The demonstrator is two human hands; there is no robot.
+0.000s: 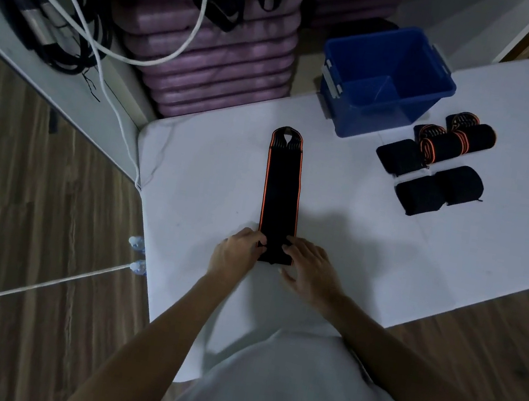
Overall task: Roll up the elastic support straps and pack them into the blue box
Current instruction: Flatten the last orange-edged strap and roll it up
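Head view: the left hand (237,251) and the right hand (309,270) sit at the near end of a long black strap (280,196) with orange edging, which lies flat and straight on the white table (212,171), running away from the person. The left hand's fingers curl onto the strap's near left corner and appear to pinch it; the right hand's fingers bend down onto the near right edge, thumb spread to the side on the table (whether it truly grips or only presses I cannot tell). The strap's far end shows a looped, ribbed tab. Beyond and to the right stands the blue box (387,81), open at the top, nothing visible inside. Just beside it, on its near right, lie about 6 rolled straps (435,165), some plain black, some with orange stripes, touching one another in a cluster. Behind the table stand stacked purple mats (208,63) and hanging black cords.
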